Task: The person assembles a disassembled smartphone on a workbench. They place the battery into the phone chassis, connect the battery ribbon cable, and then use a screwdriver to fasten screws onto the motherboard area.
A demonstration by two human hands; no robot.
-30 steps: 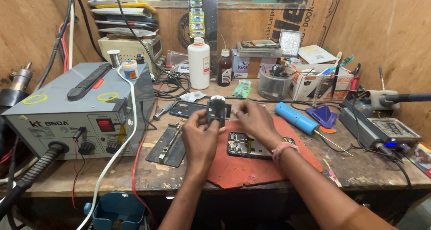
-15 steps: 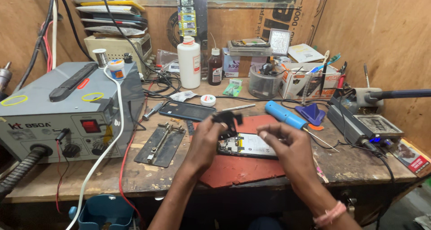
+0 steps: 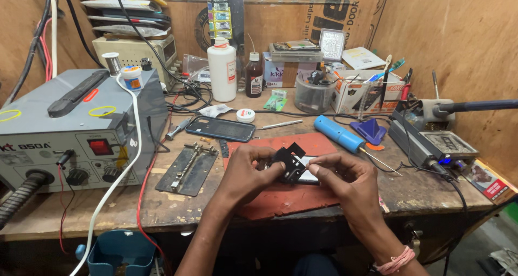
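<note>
Both of my hands meet over a red work mat (image 3: 280, 200) at the front of the wooden bench. My left hand (image 3: 249, 171) pinches a small black flat part (image 3: 287, 160) by its left side. My right hand (image 3: 342, 174) grips the same black part from the right with thumb and forefinger. Under the part, an opened phone (image 3: 307, 175) lies on the mat, mostly hidden by my fingers.
A grey rework station (image 3: 70, 130) fills the left side. A metal board holder (image 3: 189, 168), a dark phone (image 3: 220, 128), a blue screwdriver (image 3: 340, 135), a white bottle (image 3: 222, 66), a brown bottle (image 3: 254, 74) and a soldering unit (image 3: 431, 141) stand around.
My right hand has come back up from the bench's front edge onto the black part. Both hands have lowered the part closer to the opened phone.
</note>
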